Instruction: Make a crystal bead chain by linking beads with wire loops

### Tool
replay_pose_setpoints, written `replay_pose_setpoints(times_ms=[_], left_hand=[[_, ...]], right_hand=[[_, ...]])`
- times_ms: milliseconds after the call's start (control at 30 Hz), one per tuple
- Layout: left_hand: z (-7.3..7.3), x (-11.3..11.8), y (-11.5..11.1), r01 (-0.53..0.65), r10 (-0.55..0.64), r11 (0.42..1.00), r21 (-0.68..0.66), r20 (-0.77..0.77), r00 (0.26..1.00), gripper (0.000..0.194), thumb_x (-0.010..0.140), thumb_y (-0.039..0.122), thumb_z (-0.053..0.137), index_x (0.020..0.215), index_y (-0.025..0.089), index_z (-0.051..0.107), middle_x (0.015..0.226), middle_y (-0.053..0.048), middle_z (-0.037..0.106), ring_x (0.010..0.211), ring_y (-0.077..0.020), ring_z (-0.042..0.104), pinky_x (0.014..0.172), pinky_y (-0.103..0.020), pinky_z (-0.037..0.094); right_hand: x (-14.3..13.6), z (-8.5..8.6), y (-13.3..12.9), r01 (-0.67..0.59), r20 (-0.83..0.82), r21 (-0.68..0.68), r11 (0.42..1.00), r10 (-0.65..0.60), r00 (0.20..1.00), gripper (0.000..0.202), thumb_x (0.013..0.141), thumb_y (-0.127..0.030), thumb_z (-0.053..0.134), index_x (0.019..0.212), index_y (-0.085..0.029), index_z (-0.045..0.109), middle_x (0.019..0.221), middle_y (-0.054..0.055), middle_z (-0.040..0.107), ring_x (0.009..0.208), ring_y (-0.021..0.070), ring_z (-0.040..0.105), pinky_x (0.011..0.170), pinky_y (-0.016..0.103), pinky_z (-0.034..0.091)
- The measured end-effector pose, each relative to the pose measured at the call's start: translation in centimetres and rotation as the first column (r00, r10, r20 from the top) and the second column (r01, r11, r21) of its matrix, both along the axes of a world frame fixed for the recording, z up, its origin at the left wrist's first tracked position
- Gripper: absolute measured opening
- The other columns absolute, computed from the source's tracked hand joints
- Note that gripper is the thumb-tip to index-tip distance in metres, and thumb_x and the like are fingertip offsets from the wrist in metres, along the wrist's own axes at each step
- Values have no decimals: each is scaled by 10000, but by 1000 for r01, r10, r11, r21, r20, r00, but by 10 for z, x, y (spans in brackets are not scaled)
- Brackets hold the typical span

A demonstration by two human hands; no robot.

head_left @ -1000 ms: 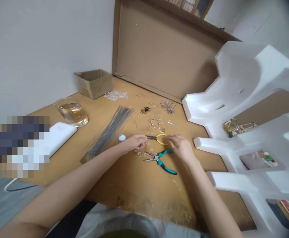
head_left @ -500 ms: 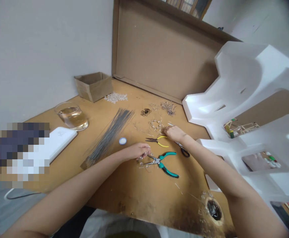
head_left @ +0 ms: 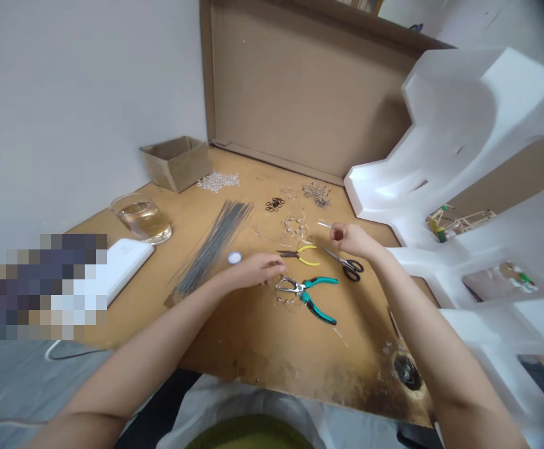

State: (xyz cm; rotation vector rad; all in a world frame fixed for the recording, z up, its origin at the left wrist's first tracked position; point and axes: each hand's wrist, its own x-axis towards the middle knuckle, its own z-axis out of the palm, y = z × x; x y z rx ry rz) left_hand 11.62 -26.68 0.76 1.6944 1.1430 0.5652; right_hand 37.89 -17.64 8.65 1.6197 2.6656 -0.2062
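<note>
My left hand (head_left: 258,269) rests on the brown board (head_left: 253,337), fingertips drawn together. It sits just left of the teal pliers (head_left: 313,297) and a small tangle of clear wire pieces (head_left: 283,293). Whether it pinches one of them is hidden. My right hand (head_left: 349,239) hovers a little above the board with fingers curled shut; nothing shows in it. Black-handled scissors (head_left: 347,264) lie right below it. Between the two hands lie yellow-handled pliers (head_left: 300,254). A thin pale sliver (head_left: 323,224) lies left of my right hand.
A bundle of grey wires (head_left: 215,242) and a white disc (head_left: 234,257) lie left of centre. At the left stand a glass of water (head_left: 141,218), a white power bank (head_left: 124,265) and a cardboard box (head_left: 177,161). White foam packing (head_left: 463,187) fills the right.
My right hand left the yellow pliers, reached back past the scissors and lifted, fingers curled. My left hand slid toward the teal pliers' tip. The camera moved back a little.
</note>
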Motion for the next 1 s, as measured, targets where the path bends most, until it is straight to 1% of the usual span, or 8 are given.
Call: replay_pose_setpoints(times_ms=[167,233,300,433,567,767,900,1000], left_hand=[[30,2,3,-181,233,899,399,-84,969,303,853,354,450,1047,173,596,1011,-67,604,809,-154,556,740,-260,432],[45,16,2,-81,220,807,584,-172,960,301,873,271,412,1115,176,565,1131,-82,553,890,-162,547,797,-280,427],[56,33,0,82,213,724,684,-335,918,253,875,219,399,1018,164,601,1078,-97,559,962,-199,528,804,-301,423],[53,58,3,256,217,686,681,-528,821,235,868,131,370,869,112,604,923,-137,575,893,-232,541,715,-316,436],[43,68,13,254,221,702,666,-542,811,246,875,127,363,857,108,607,876,-133,592,828,-215,566,712,-311,438],[50,72,27,166,225,735,658,-468,855,216,840,127,398,855,126,614,850,-100,614,774,-192,583,695,-298,445],[54,71,33,-56,176,820,569,-157,972,110,777,129,483,766,141,592,710,-35,593,675,-143,560,634,-259,444],[58,71,36,-188,143,947,259,181,973,53,754,183,555,738,132,555,599,18,536,519,-88,506,523,-220,433]], right_hand=[[-15,6,-40,-41,-150,0,999,41,988,150,737,-160,441,798,-179,577,744,-14,646,636,98,545,590,191,380],[-25,8,-52,-45,-158,25,999,49,986,143,735,-144,444,771,-188,575,721,-11,637,629,103,538,587,198,365],[-34,10,-61,-37,-143,56,998,44,989,138,736,-138,451,750,-193,578,696,3,628,618,118,532,573,213,344],[-45,6,-70,-24,-96,103,994,34,995,153,747,-118,460,747,-196,591,717,36,637,640,146,547,574,237,318],[-46,-4,-72,15,-68,145,989,-5,998,131,803,-165,473,783,-181,602,808,94,657,719,194,586,608,266,331],[-42,-7,-65,49,-162,150,987,-25,986,178,848,-217,457,790,-178,620,825,110,676,786,220,616,653,281,363],[-31,-3,-58,60,-302,102,993,-26,953,160,842,-239,482,770,-183,613,745,62,686,723,177,628,649,259,406],[-24,0,-54,48,-515,-66,997,-75,854,165,839,-305,508,792,-171,593,628,21,667,595,140,628,587,241,455]])
